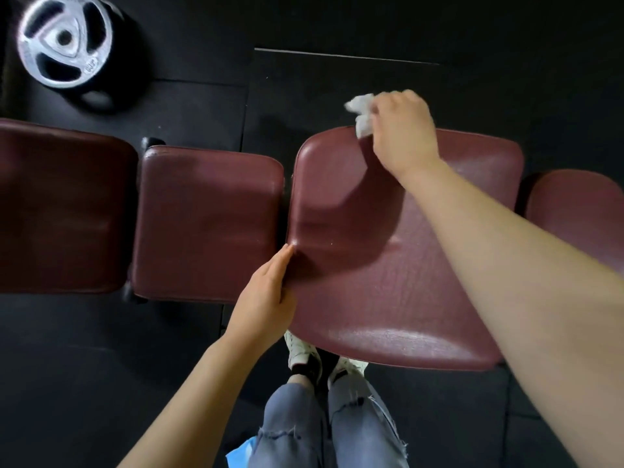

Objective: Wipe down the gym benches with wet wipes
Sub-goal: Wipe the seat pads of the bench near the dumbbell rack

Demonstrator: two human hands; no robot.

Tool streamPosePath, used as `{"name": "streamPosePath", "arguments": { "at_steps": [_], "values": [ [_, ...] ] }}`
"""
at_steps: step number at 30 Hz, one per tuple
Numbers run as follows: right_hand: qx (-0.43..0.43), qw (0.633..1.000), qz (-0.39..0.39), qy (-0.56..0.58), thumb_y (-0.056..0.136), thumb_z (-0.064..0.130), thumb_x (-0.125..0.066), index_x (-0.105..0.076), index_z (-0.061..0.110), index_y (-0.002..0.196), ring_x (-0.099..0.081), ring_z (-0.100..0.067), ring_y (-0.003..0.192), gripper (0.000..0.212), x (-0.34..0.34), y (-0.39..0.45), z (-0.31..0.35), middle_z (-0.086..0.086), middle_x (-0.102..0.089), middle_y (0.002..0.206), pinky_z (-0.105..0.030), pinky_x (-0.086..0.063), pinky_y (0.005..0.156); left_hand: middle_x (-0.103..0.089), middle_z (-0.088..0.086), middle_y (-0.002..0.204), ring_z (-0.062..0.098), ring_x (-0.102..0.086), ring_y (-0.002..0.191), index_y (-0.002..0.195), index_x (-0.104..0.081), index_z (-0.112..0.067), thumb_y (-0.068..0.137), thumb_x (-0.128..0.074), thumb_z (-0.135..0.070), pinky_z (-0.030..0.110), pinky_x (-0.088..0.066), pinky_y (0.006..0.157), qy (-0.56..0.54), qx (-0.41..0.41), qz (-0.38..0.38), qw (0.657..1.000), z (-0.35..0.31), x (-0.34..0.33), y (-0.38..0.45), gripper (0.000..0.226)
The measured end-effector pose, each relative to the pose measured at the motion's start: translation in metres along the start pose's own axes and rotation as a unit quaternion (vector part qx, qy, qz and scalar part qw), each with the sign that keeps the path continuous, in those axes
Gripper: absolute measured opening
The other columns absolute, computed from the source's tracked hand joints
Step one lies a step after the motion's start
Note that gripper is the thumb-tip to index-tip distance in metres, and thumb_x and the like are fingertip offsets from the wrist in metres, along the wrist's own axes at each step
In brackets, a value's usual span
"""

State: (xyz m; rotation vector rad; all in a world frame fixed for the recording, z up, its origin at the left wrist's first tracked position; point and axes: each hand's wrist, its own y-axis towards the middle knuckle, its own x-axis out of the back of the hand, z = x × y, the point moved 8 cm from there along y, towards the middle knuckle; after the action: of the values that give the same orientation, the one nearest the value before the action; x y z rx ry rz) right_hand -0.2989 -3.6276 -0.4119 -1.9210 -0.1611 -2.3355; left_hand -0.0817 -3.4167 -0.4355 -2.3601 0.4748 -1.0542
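Note:
A dark red padded bench runs across the view in several pads. The large pad [388,271] lies in front of me. My right hand [403,133] grips a crumpled white wet wipe [363,111] at that pad's far edge. My left hand [266,295] rests with straight fingers along the pad's left edge, fingertips at the gap beside the middle pad [206,224]. A further pad [60,207] sits at the far left and another [580,211] at the right.
A silver weight plate [64,40] lies on a black plate on the dark rubber floor at the top left. My legs in grey jeans [324,427] and my shoes stand under the pad's near edge. Something blue [241,452] shows by my left leg.

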Motion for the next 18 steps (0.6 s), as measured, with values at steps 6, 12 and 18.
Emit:
{"name": "streamPosePath", "arguments": {
  "at_steps": [6, 12, 18],
  "values": [
    [0.018, 0.986, 0.096, 0.136, 0.088, 0.01, -0.053, -0.056, 0.0, 0.126, -0.057, -0.036, 0.078, 0.039, -0.035, -0.182, 0.047, -0.015, -0.06, 0.091, -0.045, -0.049, 0.066, -0.028, -0.011, 0.158, 0.009, -0.029, 0.143, 0.152, -0.029, -0.028, 0.082, -0.047, 0.001, 0.017, -0.03, 0.101, 0.024, -0.007, 0.006, 1.0, 0.0, -0.003, 0.003, 0.078],
    [0.144, 0.975, 0.118, 0.122, 0.088, 0.008, -0.051, -0.064, 0.005, 0.111, -0.047, -0.024, 0.068, 0.027, -0.029, -0.268, 0.076, -0.004, -0.054, 0.077, -0.039, -0.043, 0.062, -0.022, -0.013, 0.16, 0.012, -0.026, 0.144, 0.153, -0.03, -0.024, 0.084, -0.05, -0.001, 0.022, -0.035, 0.103, 0.055, -0.008, 0.001, 0.998, -0.004, -0.005, 0.002, 0.075],
    [-0.085, 0.995, -0.047, 0.017, 0.092, 0.02, -0.045, -0.062, 0.009, 0.1, -0.058, -0.034, 0.081, 0.022, -0.017, -0.059, -0.003, -0.01, -0.064, 0.089, -0.041, -0.04, 0.07, -0.018, -0.015, 0.161, 0.011, -0.024, 0.145, 0.154, -0.027, -0.025, 0.086, -0.049, -0.003, 0.021, -0.035, 0.103, 0.068, -0.004, 0.006, 0.998, -0.003, -0.007, 0.002, 0.075]
  ]
}}
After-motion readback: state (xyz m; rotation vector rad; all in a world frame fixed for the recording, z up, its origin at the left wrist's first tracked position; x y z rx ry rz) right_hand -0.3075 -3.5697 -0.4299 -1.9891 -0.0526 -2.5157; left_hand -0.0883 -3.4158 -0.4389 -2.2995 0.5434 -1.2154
